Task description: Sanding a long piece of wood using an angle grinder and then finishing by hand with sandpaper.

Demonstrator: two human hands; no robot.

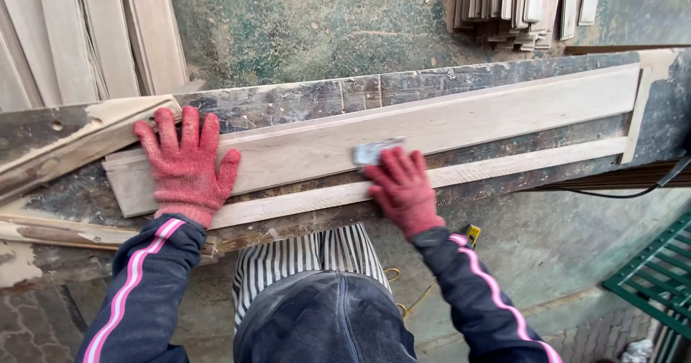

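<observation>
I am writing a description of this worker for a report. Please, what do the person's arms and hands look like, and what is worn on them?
Both hands wear red knitted work gloves, left hand and right hand, with ribbed cuffs at the wrists. The arms are covered by dark navy jacket sleeves, each with a pink and white stripe running along its length. No cables or other markings are visible.

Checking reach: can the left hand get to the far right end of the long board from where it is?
Probably not: the left hand lies flat at the long board's opposite end, with the right hand between.
</observation>
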